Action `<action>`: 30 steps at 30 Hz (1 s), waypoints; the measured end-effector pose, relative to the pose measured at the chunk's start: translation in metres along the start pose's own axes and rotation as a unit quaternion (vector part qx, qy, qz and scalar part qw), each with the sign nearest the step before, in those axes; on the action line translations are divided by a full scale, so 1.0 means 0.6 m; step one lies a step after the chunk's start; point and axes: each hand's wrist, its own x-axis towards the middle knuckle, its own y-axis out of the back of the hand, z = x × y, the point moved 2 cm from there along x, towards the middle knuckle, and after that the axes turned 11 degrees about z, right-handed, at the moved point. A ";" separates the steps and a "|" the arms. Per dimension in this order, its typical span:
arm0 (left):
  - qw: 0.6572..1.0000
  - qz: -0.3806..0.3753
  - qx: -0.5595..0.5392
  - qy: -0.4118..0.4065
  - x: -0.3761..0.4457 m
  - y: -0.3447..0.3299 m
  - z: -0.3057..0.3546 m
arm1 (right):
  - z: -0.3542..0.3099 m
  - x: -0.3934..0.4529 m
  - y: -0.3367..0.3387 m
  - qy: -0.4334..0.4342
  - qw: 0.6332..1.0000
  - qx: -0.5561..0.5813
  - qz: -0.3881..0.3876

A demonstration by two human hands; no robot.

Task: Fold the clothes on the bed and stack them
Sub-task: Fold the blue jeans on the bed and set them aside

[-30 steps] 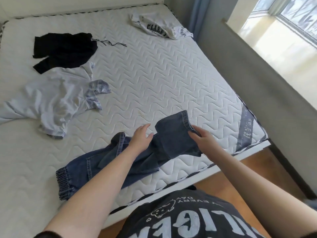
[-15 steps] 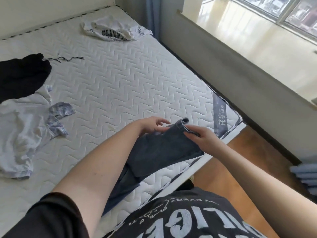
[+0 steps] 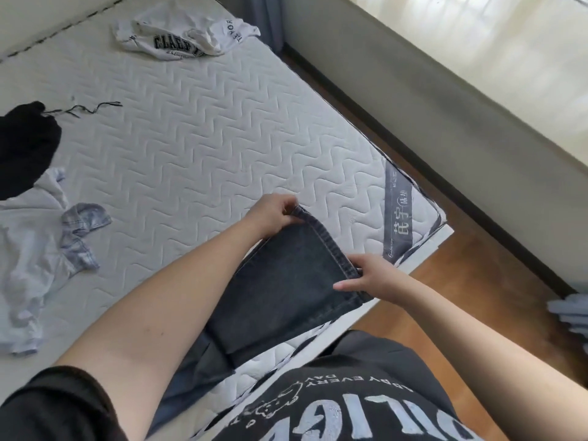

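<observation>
Mattress (image 3: 197,148) surface mostly bare across its middle and far half; quilted white top, near corner with a grey label strip sits close to the right hand. Beyond the bed's right edge, wooden floor (image 3: 496,281), then a dark skirting line and pale wall under a bright window. Blurred pale folded items at the far right edge of view, on the floor; cannot tell what they are.

No containers in view.

Jeans (image 3: 286,288), dark blue denim, lie at the near edge of the mattress, one leg stretched flat with its hem end toward the label corner; remainder runs back under the left forearm. White printed shirt (image 3: 178,33) crumpled at the far corner. Black garment (image 3: 25,148) with a loose cord at left edge. Pale shirt (image 3: 35,237) with checked trim just below it, touching it.

Left hand (image 3: 273,211): fingers curled, pinching the far corner of the hem. Right hand (image 3: 375,278): thumb and fingers closed on the near corner of the same hem, index finger extended along the cloth.
</observation>
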 end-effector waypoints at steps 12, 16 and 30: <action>0.986 -0.021 0.165 0.007 0.078 -0.048 0.029 | 0.101 0.083 0.047 -0.083 0.976 -0.158 0.126; 0.992 -0.027 -0.011 0.126 0.103 -0.081 0.038 | 0.126 0.093 0.085 -0.118 0.978 -0.155 0.077; 0.965 -0.056 0.251 0.053 0.160 -0.150 0.036 | 0.214 0.125 0.056 -0.228 0.967 0.088 0.077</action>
